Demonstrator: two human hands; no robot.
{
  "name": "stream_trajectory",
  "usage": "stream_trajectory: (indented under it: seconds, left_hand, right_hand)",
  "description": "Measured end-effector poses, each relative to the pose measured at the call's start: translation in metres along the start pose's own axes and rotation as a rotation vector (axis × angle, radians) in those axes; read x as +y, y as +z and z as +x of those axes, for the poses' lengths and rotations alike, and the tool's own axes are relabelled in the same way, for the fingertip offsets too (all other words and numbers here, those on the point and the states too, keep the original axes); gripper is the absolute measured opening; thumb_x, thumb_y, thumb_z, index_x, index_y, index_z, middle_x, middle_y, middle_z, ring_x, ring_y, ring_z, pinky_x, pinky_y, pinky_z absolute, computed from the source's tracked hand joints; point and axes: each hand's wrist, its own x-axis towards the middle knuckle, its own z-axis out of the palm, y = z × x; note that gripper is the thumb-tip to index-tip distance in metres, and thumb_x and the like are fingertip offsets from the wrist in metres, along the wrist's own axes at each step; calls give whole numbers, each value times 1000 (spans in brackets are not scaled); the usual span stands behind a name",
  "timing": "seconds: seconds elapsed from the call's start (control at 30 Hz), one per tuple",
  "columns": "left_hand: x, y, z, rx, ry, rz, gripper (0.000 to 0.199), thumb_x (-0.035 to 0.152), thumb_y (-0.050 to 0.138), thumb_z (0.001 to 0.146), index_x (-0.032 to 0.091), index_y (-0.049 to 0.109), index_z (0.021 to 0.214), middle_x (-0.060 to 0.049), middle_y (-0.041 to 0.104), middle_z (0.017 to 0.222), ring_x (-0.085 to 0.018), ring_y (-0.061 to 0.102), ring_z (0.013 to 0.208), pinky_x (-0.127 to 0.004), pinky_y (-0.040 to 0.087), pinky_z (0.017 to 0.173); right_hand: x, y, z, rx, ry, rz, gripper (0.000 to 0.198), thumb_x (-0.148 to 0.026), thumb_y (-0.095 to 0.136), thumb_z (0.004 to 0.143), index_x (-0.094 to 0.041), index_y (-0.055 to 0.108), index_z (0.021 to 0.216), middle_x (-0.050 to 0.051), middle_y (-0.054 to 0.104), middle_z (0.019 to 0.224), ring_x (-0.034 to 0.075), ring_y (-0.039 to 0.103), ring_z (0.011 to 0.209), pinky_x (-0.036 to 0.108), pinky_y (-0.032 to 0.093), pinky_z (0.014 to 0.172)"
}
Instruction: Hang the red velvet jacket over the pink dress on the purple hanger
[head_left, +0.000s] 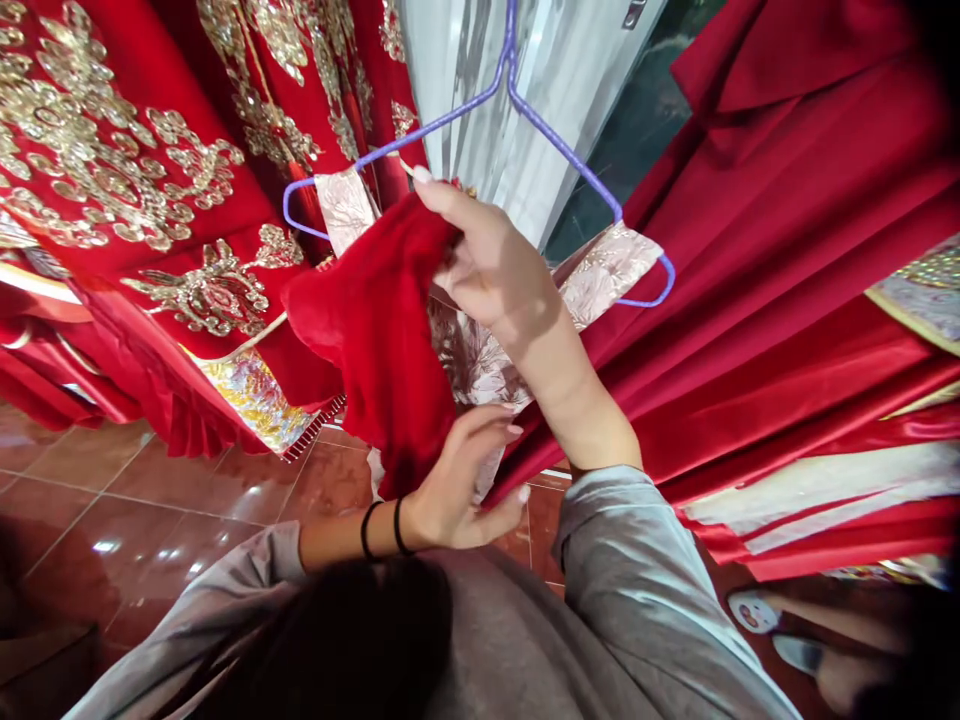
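My right hand (491, 262) is closed on the edge of a red velvet garment (390, 330), thumb uppermost, in front of a purple hanger (559, 145). Pale pink patterned straps, one of them this strap (611, 270), hang over both ends of the hanger. More of the pink patterned dress (484, 365) shows behind the velvet, between my hands. Below, my left hand (469, 480) has its fingers and thumb apart, near the lower part of the dress. I see nothing held in it. Two black bands circle that wrist.
A red garment with gold sequin flowers (202, 285) hangs at left. Long red fabric (780, 190) fills the right. White sheer cloth (465, 60) hangs behind the hanger. Glossy tiles (172, 510) cover the floor. A person's feet in slippers (754, 612) show at lower right.
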Motion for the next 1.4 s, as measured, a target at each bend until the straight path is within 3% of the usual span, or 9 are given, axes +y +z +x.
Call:
stream_trajectory:
  seconds: [0.1, 0.2, 0.43, 0.7, 0.83, 1.07, 1.2, 1.3, 1.4]
  left_hand:
    - [-29, 16, -18, -66, -119, 66, 78, 39, 57, 91, 21, 15, 155, -24, 34, 149, -36, 36, 143, -56, 43, 112]
    - [-69, -11, -19, 0, -122, 309, 79, 34, 57, 93, 19, 12, 156, -25, 35, 152, -36, 39, 142, -54, 44, 111]
    - [-111, -115, -7, -213, 326, 687, 48, 14, 59, 92, 24, 53, 138, -12, 66, 121, -25, 65, 114, -38, 55, 96]
    - [-86, -64, -10, 81, -270, 790, 100, 64, 66, 79, 1, 32, 149, -31, 50, 136, -42, 50, 126, -54, 44, 104]
    - [-101, -38, -24, 91, -468, 736, 58, 45, 53, 91, 3, 53, 132, -29, 61, 121, -39, 61, 109, -51, 50, 89]
    - [-93, -110, -14, -46, -781, -162, 32, 44, 73, 78, 15, 70, 90, -8, 74, 88, -21, 68, 76, -32, 56, 73]
    - [-96, -140, 4, 263, -828, -417, 34, 45, 75, 75, 17, 70, 93, -6, 74, 90, -23, 71, 86, -35, 59, 81]
    - [-104, -144, 21, 459, -778, -341, 39, 53, 64, 81, 18, 68, 98, -8, 74, 96, -25, 69, 106, -38, 57, 95]
    - [-108, -142, 39, 377, -720, -286, 59, 71, 51, 84, 18, 68, 103, -12, 73, 101, -27, 62, 120, -42, 53, 102]
  right_hand:
    - [-15, 0, 8, -225, 412, 764, 18, -32, 60, 94, -16, 63, 86, -6, 63, 68, 6, 63, 62, 18, 61, 62]
    - [-22, -16, 12, -166, 589, 1167, 17, -22, 68, 89, -19, 57, 77, -5, 59, 69, 7, 61, 61, 21, 60, 63]
    - [-25, -51, 1, 126, 498, 935, 28, -14, 41, 101, -20, 56, 78, -5, 56, 70, 4, 56, 58, 16, 59, 67]
    - [-46, -38, -22, 70, 417, 973, 12, -19, 54, 93, -22, 56, 82, -3, 66, 88, 8, 69, 89, 20, 61, 85]
    - [-53, -40, -26, 99, 394, 911, 14, -16, 52, 92, -24, 53, 81, -2, 68, 93, 12, 70, 95, 25, 63, 87]
    - [5, -53, -6, 341, 253, 648, 15, -29, 54, 90, -25, 44, 80, 3, 65, 98, 17, 70, 96, 32, 59, 95]
    - [53, -37, -10, 436, 149, 626, 22, -35, 56, 84, -25, 39, 92, 6, 62, 96, 20, 69, 101, 38, 55, 100]
    - [74, -15, -31, 309, 82, 416, 45, -32, 61, 80, -25, 37, 118, 11, 58, 121, 23, 60, 123, 46, 45, 113]
    - [70, 3, -60, 15, 20, 61, 70, -32, 64, 83, -22, 31, 144, 18, 44, 146, 31, 42, 143, 57, 39, 117]
